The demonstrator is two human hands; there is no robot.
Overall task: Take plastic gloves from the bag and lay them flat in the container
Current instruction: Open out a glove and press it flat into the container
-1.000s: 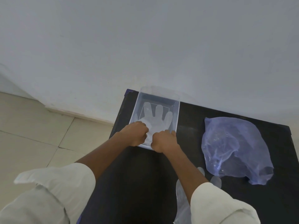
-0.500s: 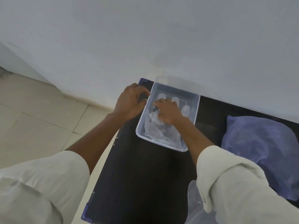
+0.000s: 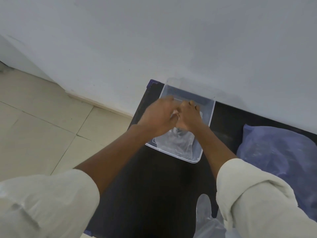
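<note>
A clear plastic container (image 3: 172, 153) stands on the black table (image 3: 154, 194) against the wall. A thin transparent glove (image 3: 179, 140) lies inside it, its cuff end toward me and a little wrinkled. Both my hands are over the container's far half, side by side and touching. My left hand (image 3: 158, 118) is blurred, palm down with its fingers stretched out. My right hand (image 3: 189, 117) rests on the glove with fingers spread; the glove's finger end is hidden beneath them. The blue translucent bag (image 3: 277, 152) lies on the table to the right.
Another transparent glove (image 3: 205, 219) lies on the table's near edge, partly under my right sleeve. A white wall rises just behind the container. The table's left edge drops off to a beige tiled floor (image 3: 42, 134).
My left hand has left the container's left rim and come in over the glove beside my right hand. My right hand has slid toward the glove's far end.
</note>
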